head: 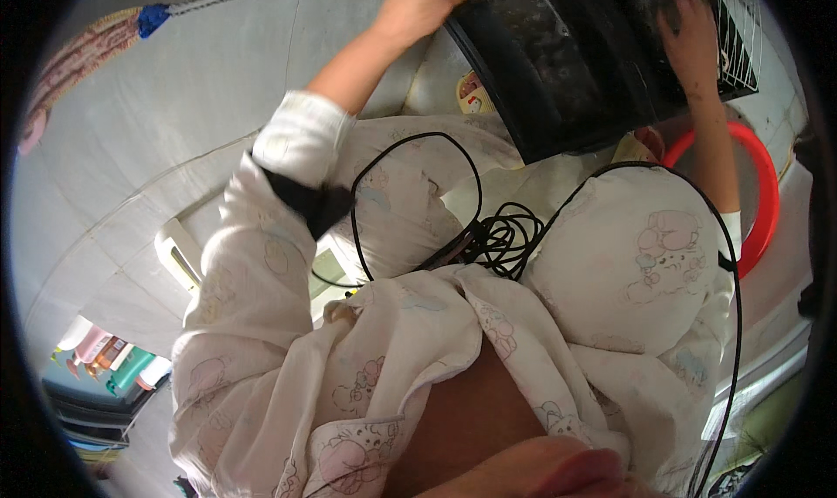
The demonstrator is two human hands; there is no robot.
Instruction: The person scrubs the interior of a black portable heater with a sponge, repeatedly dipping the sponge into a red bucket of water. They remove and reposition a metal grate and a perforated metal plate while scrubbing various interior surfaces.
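Note:
A black plastic tray or box (549, 53) with a wet-looking surface is tilted in front of me, above my knees. My left hand (422, 4) grips its upper left edge, the thumb lying over the rim and the other fingers mostly out of sight. On the far right side, my right hand (690, 37) touches the box with bent fingers; their tips are blurred against a brownish patch, so whether they hold something cannot be told. Directly beside that hand is a white wire grid (742, 37). Loops of black cable (507, 240) lie across my lap.
A red plastic basin (768, 178) stands on the floor below my right forearm. Yellow slippers (475, 99) show under the box. To the left are several pump bottles (131, 367), a white plastic object (178, 256) and a fabric item with a blue tie (152, 21) on the tiles.

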